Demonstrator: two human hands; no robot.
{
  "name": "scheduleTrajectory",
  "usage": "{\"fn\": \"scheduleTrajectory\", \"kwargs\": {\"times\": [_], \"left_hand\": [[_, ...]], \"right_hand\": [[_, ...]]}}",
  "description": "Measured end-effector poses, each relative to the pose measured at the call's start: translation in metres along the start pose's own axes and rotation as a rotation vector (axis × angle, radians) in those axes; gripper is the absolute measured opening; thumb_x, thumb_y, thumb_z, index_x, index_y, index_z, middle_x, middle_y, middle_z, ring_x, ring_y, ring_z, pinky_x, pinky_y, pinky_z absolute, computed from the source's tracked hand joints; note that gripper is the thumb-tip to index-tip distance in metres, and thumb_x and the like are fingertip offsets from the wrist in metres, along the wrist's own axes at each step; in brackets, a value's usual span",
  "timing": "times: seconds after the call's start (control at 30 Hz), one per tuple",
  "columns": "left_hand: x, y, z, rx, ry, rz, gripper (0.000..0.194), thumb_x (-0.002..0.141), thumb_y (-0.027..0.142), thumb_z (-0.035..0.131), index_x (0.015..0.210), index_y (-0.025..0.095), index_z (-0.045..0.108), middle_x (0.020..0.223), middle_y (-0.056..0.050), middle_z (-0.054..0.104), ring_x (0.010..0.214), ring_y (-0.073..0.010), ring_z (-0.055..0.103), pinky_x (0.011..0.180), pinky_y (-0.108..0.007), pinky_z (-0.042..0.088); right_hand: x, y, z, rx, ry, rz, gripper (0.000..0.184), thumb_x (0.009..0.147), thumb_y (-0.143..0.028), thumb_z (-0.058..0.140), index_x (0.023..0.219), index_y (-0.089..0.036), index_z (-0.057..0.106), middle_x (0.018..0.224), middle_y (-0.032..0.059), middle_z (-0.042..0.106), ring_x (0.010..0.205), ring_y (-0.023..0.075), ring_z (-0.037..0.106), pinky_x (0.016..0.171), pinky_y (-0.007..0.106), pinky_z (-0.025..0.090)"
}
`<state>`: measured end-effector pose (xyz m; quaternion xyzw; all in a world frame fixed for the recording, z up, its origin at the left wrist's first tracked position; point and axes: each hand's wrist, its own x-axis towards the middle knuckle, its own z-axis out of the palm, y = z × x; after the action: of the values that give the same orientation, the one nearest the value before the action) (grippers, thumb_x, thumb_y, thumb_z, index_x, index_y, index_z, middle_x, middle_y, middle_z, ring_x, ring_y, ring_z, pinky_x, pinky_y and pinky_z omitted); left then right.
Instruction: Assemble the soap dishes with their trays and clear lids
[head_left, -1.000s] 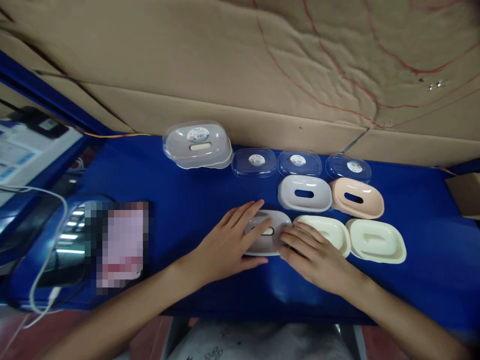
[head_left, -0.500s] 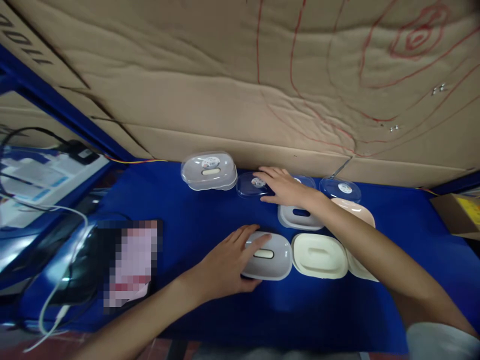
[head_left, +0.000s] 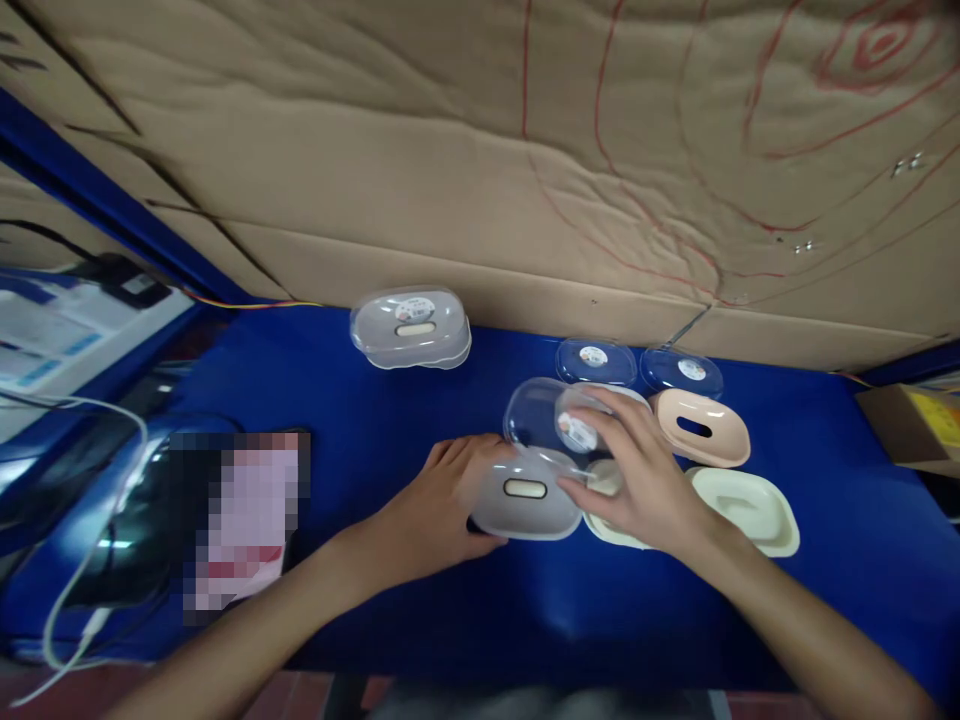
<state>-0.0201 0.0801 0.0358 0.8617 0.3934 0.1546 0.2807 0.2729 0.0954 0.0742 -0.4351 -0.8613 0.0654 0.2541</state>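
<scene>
A: See the right hand [head_left: 649, 480]?
B: Yes. Pinched on the right end of a clear lid [head_left: 536, 415], thumb low, fingers up by a round sticker [head_left: 579, 433].
A: Up in the air, or down on the table [head_left: 360, 420]?
B: Up, tipped, just over the back of the grey dish [head_left: 529, 520]. Maybe touching its rim; hard to tell through such see-through plastic.
A: And the left hand [head_left: 427, 510]?
B: Wrapped around the left end of the grey dish, thumb in front, fingers behind.
A: Where to find the grey dish?
B: Flat on the table, in the front row, just left of a cream dish [head_left: 604, 530] partly under the right hand.
A: More on the right?
B: Yes. A second cream dish [head_left: 754, 515], and behind that, a peach dish [head_left: 716, 437]. Next to the peach dish, a pale dish [head_left: 636, 394], mostly hidden.
A: And at the back?
B: Two more clear lids [head_left: 611, 373], near the cardboard wall [head_left: 337, 220]. Well off to the left, a covered dish [head_left: 412, 347].
</scene>
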Motion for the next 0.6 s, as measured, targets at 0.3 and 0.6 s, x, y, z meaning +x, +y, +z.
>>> {"fn": "scheduleTrajectory", "kwargs": {"times": [0.3, 0.6], "left_hand": [[0.003, 0.004, 0.013, -0.057, 0.002, -0.039, 0.107, 0.068, 0.028, 0.099, 0.152, 0.031, 0.033, 0.151, -0.014, 0.059, 0.141, -0.0419, 0.057, 0.114, -0.061, 0.044], [-0.001, 0.005, 0.022, -0.098, 0.035, -0.076, 0.139, 0.068, 0.041, 0.101, 0.170, 0.034, 0.007, 0.164, -0.018, 0.049, 0.143, -0.0448, 0.053, 0.115, -0.064, 0.045]], "right_hand": [[-0.050, -0.016, -0.002, 0.049, -0.004, -0.033, 0.063, 0.093, -0.034, 0.078, 0.148, -0.021, 0.051, 0.153, 0.0194, 0.052, 0.144, 0.0382, 0.051, 0.115, 0.060, 0.050], [-0.051, -0.023, 0.003, 0.044, -0.041, -0.090, 0.060, 0.092, -0.035, 0.078, 0.145, -0.019, 0.055, 0.152, 0.0194, 0.054, 0.142, 0.0380, 0.053, 0.113, 0.058, 0.051]]}}
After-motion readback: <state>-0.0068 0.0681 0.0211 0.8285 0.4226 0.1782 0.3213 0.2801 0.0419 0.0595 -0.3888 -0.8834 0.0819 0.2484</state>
